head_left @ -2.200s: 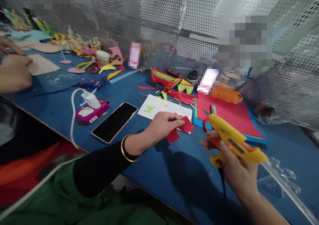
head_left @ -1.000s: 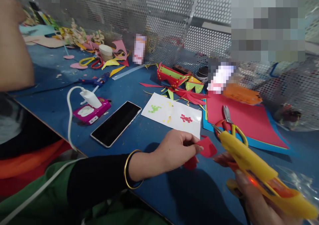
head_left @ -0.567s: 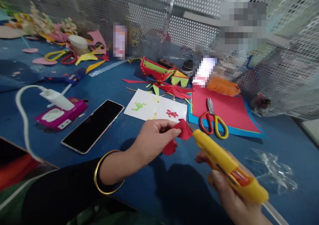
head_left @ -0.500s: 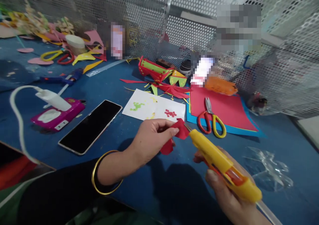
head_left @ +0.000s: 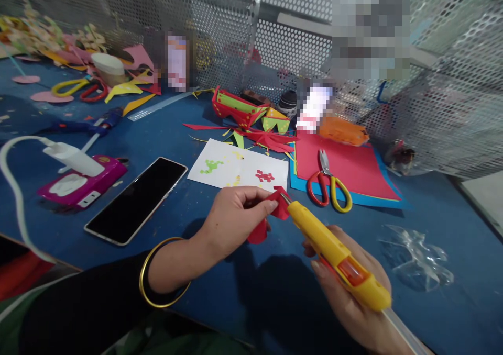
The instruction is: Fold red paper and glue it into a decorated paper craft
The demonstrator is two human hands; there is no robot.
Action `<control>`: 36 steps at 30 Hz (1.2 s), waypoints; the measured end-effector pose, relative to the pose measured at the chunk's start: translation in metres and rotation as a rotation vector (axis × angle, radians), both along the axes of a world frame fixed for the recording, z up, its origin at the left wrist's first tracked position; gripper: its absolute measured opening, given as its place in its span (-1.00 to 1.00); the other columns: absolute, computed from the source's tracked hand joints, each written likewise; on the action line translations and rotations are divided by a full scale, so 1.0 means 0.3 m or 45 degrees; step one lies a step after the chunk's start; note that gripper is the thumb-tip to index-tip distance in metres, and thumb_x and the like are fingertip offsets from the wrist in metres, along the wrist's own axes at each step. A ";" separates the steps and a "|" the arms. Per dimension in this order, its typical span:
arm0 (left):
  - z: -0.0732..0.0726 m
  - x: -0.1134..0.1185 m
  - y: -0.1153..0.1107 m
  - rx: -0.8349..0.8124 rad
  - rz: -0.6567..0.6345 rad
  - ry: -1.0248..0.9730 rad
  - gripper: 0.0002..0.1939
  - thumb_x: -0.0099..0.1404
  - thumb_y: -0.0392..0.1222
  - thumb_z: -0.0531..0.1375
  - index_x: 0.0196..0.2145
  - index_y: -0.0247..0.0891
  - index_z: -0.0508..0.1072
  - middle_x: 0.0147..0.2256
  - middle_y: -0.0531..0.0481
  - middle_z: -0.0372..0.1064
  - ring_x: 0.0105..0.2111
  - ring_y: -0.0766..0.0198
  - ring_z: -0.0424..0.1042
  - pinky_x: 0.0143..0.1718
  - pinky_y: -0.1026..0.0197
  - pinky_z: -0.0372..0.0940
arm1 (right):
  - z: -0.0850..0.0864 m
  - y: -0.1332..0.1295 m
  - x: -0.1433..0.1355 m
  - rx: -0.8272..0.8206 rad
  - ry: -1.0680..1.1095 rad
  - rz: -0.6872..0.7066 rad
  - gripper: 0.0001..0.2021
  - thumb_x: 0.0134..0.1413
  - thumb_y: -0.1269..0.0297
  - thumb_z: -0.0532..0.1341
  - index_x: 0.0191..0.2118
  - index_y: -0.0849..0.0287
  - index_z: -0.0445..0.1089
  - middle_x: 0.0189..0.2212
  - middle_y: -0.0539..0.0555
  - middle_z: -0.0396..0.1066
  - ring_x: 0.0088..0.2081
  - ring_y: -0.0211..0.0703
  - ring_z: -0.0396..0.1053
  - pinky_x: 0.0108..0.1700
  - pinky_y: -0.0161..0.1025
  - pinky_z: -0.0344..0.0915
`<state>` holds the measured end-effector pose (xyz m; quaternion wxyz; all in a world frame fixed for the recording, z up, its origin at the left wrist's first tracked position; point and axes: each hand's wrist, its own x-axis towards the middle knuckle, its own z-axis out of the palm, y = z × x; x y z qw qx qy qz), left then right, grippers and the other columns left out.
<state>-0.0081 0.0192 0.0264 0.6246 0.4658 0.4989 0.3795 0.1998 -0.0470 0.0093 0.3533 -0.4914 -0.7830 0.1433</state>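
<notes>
Head view: left hand [head_left: 231,216] pinches red paper [head_left: 280,209], which juts rightward; right hand [head_left: 346,307] grips glue gun [head_left: 322,237].

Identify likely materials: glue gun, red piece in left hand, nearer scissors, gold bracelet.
Glue gun: probably hard plastic, smooth yellow with soft highlights; nozzle looks like grey metal.
Red piece: likely paper or thin card, matte, thin edges.
Scissors: blades probably steel, grey and shiny; red and yellow handles look plastic.
Bracelet: likely polished metal, gold shine; plating can't be told.
</notes>
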 end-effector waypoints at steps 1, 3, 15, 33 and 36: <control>0.000 0.000 0.000 0.003 -0.004 0.009 -0.87 0.25 -0.22 0.29 -0.37 -0.31 0.64 -0.59 0.07 0.47 -0.59 0.40 0.36 -0.52 0.38 0.22 | 0.001 0.001 0.000 -0.001 -0.001 0.007 -0.86 0.32 0.15 0.18 -0.22 0.09 0.37 -0.42 -0.01 0.44 -0.46 -0.24 0.45 -0.46 -0.30 0.36; -0.002 0.000 -0.001 0.017 -0.008 0.019 -0.87 0.25 -0.21 0.29 -0.37 -0.30 0.64 -0.59 0.07 0.47 -0.59 0.39 0.35 -0.52 0.37 0.22 | 0.002 0.001 0.001 0.012 -0.009 0.005 -0.86 0.33 0.15 0.17 -0.23 0.09 0.36 -0.43 -0.02 0.42 -0.48 -0.25 0.43 -0.47 -0.31 0.35; 0.004 0.005 -0.003 0.004 0.002 0.010 -0.86 0.27 -0.24 0.29 -0.37 -0.33 0.64 -0.61 0.09 0.45 -0.60 0.43 0.35 -0.54 0.41 0.22 | 0.004 0.002 0.003 0.040 -0.025 -0.011 -0.88 0.31 0.16 0.19 -0.24 0.05 0.35 -0.45 -0.06 0.40 -0.50 -0.27 0.41 -0.48 -0.32 0.33; -0.003 -0.001 -0.003 0.064 -0.010 0.068 -0.84 0.25 -0.17 0.29 -0.36 -0.28 0.66 -0.60 0.06 0.48 -0.58 0.39 0.37 -0.50 0.37 0.27 | 0.004 -0.002 0.006 0.094 -0.079 -0.043 -0.85 0.31 0.15 0.18 -0.28 0.07 0.34 -0.45 0.00 0.44 -0.49 -0.20 0.43 -0.51 -0.27 0.30; 0.000 -0.001 -0.004 0.048 -0.009 0.043 -0.85 0.25 -0.19 0.29 -0.37 -0.29 0.65 -0.61 0.07 0.46 -0.59 0.40 0.36 -0.52 0.39 0.25 | 0.005 -0.004 0.009 0.080 -0.073 -0.034 -0.86 0.31 0.17 0.19 -0.27 0.07 0.34 -0.46 -0.03 0.40 -0.50 -0.22 0.41 -0.51 -0.28 0.28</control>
